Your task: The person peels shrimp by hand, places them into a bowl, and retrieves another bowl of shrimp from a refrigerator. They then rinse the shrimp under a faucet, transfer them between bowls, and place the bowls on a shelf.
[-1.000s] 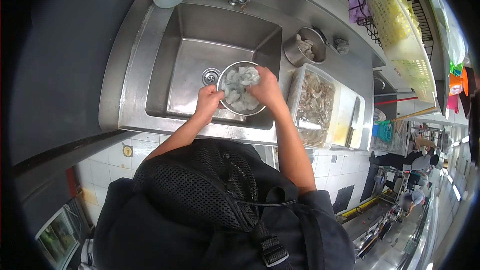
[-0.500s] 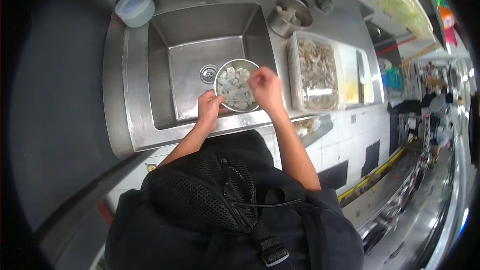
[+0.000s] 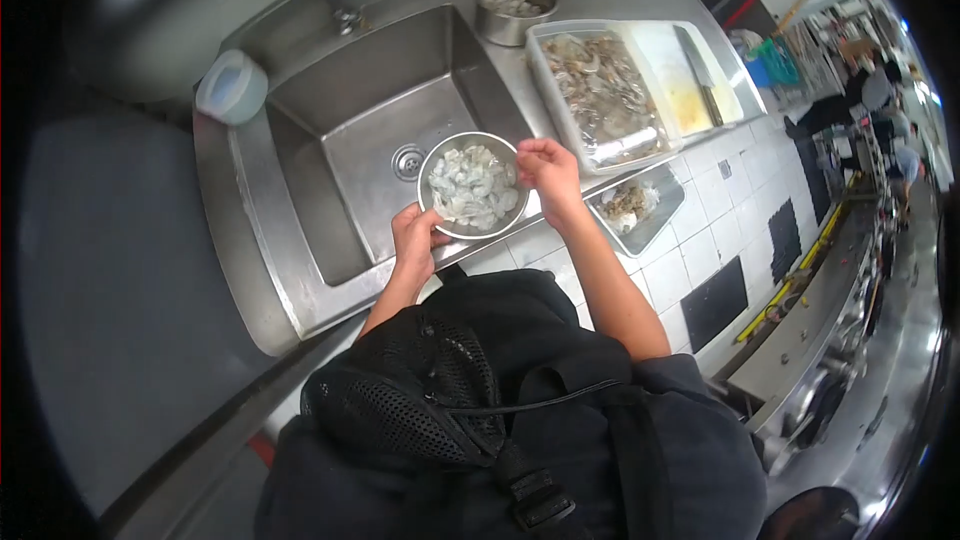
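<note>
A round metal bowl of peeled shrimp is held over the front part of the sink, close to its front edge. My left hand grips its lower left rim, with the thumb on top. At the right rim, my right hand has its fingers closed on the edge, the fingertips reaching slightly inside. The shrimp are pale, wet and heaped loosely.
Beneath the bowl lies the steel sink with its drain and tap. To the right stand a pot, a clear tub of shrimp, and a cutting board with a knife. Lower down is a bin.
My right hand has moved from above the shrimp to the bowl's right rim. The camera view has turned, shifting the sink and tub and revealing more of the bin.
</note>
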Demonstrator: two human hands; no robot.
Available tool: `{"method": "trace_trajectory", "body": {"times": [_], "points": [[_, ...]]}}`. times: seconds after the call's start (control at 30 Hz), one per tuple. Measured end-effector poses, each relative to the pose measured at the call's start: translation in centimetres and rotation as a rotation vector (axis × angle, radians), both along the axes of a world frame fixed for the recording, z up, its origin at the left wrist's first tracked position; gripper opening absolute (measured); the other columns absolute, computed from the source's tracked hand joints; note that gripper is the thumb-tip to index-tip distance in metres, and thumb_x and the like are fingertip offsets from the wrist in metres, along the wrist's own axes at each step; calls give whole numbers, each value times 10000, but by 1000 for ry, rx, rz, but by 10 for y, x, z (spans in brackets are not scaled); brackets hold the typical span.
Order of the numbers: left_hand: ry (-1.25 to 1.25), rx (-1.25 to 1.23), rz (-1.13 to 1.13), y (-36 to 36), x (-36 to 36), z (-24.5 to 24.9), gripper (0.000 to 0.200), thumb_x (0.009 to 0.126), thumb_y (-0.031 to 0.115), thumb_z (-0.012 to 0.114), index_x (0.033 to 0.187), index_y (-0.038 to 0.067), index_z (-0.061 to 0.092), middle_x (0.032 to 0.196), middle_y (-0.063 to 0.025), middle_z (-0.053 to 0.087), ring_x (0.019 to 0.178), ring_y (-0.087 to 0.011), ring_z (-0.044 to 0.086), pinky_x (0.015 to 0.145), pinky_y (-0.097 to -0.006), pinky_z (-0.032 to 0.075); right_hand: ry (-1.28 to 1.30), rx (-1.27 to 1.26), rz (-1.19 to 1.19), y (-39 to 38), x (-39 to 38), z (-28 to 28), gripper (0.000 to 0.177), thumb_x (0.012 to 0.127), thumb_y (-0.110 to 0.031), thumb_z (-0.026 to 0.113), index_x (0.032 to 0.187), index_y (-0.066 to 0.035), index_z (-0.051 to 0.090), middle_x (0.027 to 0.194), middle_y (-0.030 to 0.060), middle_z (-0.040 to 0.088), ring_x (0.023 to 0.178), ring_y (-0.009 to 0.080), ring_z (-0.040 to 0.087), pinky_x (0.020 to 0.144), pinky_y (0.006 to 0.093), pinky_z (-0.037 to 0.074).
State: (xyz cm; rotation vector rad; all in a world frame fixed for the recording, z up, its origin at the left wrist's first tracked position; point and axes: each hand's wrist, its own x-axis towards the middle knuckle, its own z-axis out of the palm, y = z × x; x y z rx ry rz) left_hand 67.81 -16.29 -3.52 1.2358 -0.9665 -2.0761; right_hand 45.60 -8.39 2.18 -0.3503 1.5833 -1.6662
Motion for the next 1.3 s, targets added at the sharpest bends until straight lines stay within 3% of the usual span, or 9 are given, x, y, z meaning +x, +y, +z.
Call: {"method": "trace_trajectory", "body": {"times": [0.27,0.43,0.6,0.77,0.83,1.0,1.1,1.23,1.3], "points": [[-9,-54,-338,60,-75,17,158,755,-7,576,882,-17,669,799,-60,681,628,-132,637,532,-271,544,-297,-171,-249,166,-55,-18,69,911,-107,656,948,-61,621,718,-7,566,568,81,475,461,243,326],[-12,-13,-617,141,-156,6,34,768,30,595,791,33,619,730,-45,629,602,-144,607,514,-288,529,-587,-297,-675,310,-69,-56,113,912,-179,655,975,-101,603,718,2,551,549,104,473,441,247,321],[-46,126,-731,211,-255,14,41,790,68,588,824,53,606,748,-38,603,629,-174,598,537,-316,523,-585,-373,-1017,447,-87,-67,130,904,-174,653,991,-98,595,751,11,558,576,119,481,465,248,335],[100,210,-499,252,-374,6,84,805,33,613,884,52,592,878,-61,600,767,-185,604,598,-340,555,-599,-504,-1266,567,-96,-60,109,908,-153,642,980,-93,587,772,13,559,619,131,488,502,252,357],[177,229,-352,265,-418,25,114,827,12,609,937,27,582,900,-72,588,791,-203,611,654,-373,588,-583,-558,-1321,599,-108,-54,96,919,-148,632,982,-91,588,780,15,558,632,139,489,518,261,369],[165,96,-79,253,-514,30,161,851,-17,605,1005,-21,558,944,-95,583,843,-240,624,755,-415,613,-523,-575,-1294,632,-171,-26,89,931,-147,631,985,-92,588,793,16,561,650,141,496,530,270,380],[260,56,127,262,-549,26,161,868,-32,590,1027,-35,563,1077,-127,589,937,-256,627,825,-455,603,-511,-563,-1199,649,-222,-22,83,944,-147,629,997,-91,596,805,18,573,665,144,510,538,270,393],[282,21,345,264,-595,4,180,894,-9,564,1056,-81,535,1204,-188,567,1028,-304,622,835,-450,607,-475,-476,-1058,691,-291,-14,82,978,-145,619,1019,-76,635,828,37,615,693,156,557,566,268,443],[247,-71,452,278,-610,19,227,900,40,579,1067,-103,521,1203,-210,550,1032,-329,598,842,-475,610,-437,-420,-1071,724,-323,-23,113,969,-160,637,1046,-78,637,845,29,621,713,154,564,582,259,450]]}}
